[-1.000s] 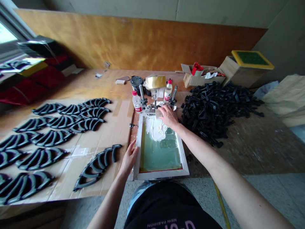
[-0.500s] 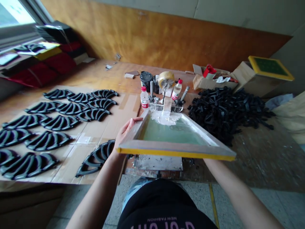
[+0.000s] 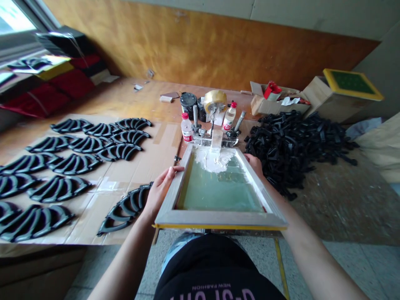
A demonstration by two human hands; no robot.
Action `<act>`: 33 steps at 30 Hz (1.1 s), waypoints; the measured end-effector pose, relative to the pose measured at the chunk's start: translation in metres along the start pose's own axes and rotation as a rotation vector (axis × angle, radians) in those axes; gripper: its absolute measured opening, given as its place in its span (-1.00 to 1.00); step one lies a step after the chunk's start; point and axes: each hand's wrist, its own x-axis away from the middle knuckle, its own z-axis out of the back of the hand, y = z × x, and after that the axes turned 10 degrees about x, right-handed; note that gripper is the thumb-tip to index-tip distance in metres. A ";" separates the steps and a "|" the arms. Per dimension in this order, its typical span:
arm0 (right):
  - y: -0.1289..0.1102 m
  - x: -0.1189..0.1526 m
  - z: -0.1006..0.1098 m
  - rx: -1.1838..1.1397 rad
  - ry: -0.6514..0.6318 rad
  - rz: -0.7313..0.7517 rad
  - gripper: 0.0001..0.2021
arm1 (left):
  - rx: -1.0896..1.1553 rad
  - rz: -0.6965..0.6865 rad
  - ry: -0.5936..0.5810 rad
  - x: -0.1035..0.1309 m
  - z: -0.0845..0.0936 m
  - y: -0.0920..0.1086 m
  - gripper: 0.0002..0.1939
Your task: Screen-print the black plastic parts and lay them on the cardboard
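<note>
A framed mesh screen (image 3: 218, 189) lies in front of me, its far end at a metal clamp fixture (image 3: 215, 139). White paste (image 3: 212, 161) is spread on the mesh near that end, where a squeegee (image 3: 216, 141) stands. My left hand (image 3: 162, 183) is closed on the frame's left side, thumb and finger at its edge. My right hand (image 3: 254, 164) is at the right side of the frame, its fingers mostly hidden behind the rail.
Rows of black fan-shaped parts (image 3: 64, 187) lie on cardboard at left. A heap of black parts (image 3: 290, 141) is at right. Behind the fixture stand red-capped bottles (image 3: 186, 128), black tubs (image 3: 188, 104) and a tape roll (image 3: 215, 98). Boxes (image 3: 278, 106) sit back right.
The near edge of the screen frame has come down, covering the metal plate below it. My right hand, hidden before, now shows at the frame's right side.
</note>
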 end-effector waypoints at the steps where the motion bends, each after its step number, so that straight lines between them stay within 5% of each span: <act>1: 0.001 -0.006 0.005 0.007 0.064 -0.045 -0.66 | -0.019 0.058 -0.006 0.004 0.003 -0.011 -0.40; 5: -0.039 -0.028 0.011 0.007 0.265 0.204 -0.48 | -0.015 0.160 -0.034 0.005 0.011 -0.063 -0.21; 8: -0.085 -0.040 0.001 0.080 0.164 0.422 -0.51 | -0.056 0.165 -0.025 -0.005 0.015 -0.097 -0.08; 12: -0.111 -0.033 -0.017 0.219 -0.076 0.448 -0.87 | -0.110 0.156 -0.030 -0.014 0.021 -0.117 -0.13; 20: -0.094 0.016 0.009 0.163 -0.284 0.963 -0.89 | -0.146 0.158 -0.015 -0.013 0.023 -0.119 -0.20; 25: -0.095 0.018 -0.001 0.169 -0.134 0.831 -0.83 | -0.115 0.172 -0.023 -0.012 0.022 -0.116 -0.13; 29: -0.088 0.032 -0.011 0.096 -0.132 0.884 -0.83 | -0.078 0.179 -0.020 -0.009 0.017 -0.107 -0.09; 33: -0.094 0.003 -0.005 0.012 -0.092 0.664 -0.77 | -0.076 0.180 -0.009 -0.001 0.012 -0.085 -0.10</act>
